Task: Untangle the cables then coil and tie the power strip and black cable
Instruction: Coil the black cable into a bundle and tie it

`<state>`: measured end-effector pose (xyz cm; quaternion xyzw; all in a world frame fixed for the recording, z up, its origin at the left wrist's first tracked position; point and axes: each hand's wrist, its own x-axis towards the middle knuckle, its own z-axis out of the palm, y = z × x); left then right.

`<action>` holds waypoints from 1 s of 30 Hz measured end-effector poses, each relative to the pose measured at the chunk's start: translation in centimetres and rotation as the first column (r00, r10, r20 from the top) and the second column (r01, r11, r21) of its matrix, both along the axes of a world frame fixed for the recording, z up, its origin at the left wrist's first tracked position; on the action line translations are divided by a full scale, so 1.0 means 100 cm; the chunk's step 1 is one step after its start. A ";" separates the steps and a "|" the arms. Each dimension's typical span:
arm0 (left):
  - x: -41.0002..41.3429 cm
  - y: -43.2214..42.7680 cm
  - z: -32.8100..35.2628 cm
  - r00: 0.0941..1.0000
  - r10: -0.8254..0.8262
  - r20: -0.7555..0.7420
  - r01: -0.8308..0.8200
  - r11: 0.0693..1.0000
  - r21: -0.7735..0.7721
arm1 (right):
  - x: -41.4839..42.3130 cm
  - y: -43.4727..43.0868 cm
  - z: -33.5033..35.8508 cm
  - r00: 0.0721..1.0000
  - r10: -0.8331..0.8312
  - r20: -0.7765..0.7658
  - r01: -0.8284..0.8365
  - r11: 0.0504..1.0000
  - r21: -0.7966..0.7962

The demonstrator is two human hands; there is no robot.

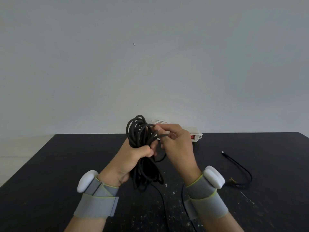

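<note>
Black cable point(142, 131), bunched in loops, is held above the dark counter point(66, 164), the fingers point(148, 152) of the left hand point(133, 158) curled round it, while the right hand point(178, 143) pinches one strand; the white power strip point(193, 130) lies behind, at the counter's far edge.

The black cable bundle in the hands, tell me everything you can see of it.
The thin matte black cable is wound into many loose loops, held upright above the dark table. The left hand grips the bundle round its middle; the right hand pinches one strand near the top. Loops hang below the fist; a strand trails toward the camera.
</note>
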<state>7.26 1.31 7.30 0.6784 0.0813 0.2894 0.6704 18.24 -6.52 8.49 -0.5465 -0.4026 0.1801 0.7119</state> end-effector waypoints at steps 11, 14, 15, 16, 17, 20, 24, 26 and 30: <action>0.004 -0.005 0.000 0.978 0.191 -0.090 -0.195 0.980 -0.038 | 0.005 -0.001 -0.003 0.999 -0.044 0.005 0.044 0.992 -0.115; 0.005 -0.005 0.001 0.964 0.253 -0.085 -0.259 0.963 -0.076 | 0.005 -0.001 -0.002 0.999 -0.002 0.037 0.007 0.991 -0.137; 0.004 -0.006 0.001 0.958 0.273 -0.094 -0.280 0.957 -0.080 | 0.004 0.000 -0.003 0.998 -0.012 0.056 0.020 0.990 -0.142; 0.005 -0.006 0.002 0.951 0.293 -0.102 -0.301 0.951 -0.073 | 0.004 0.000 -0.005 0.996 -0.035 0.077 0.046 0.989 -0.143; 0.005 -0.007 0.002 0.944 0.310 -0.112 -0.319 0.945 -0.067 | 0.002 0.002 -0.006 0.994 -0.062 0.090 0.074 0.987 -0.142; 0.008 -0.008 0.001 0.926 0.353 -0.132 -0.366 0.926 -0.091 | -0.001 0.006 -0.013 0.994 -0.104 0.042 0.109 0.986 -0.128; 0.009 -0.007 0.002 0.929 0.351 -0.117 -0.369 0.906 -0.208 | -0.001 0.011 -0.018 0.995 -0.093 0.047 0.101 0.969 -0.226; 0.008 -0.006 0.004 0.925 0.376 -0.054 -0.377 0.895 -0.239 | 0.001 0.011 -0.016 0.998 -0.036 0.049 0.047 0.965 -0.259; 0.009 -0.006 0.010 0.883 0.464 0.068 -0.403 0.826 -0.395 | 0.011 0.005 -0.010 0.990 0.133 0.036 -0.116 0.946 -0.302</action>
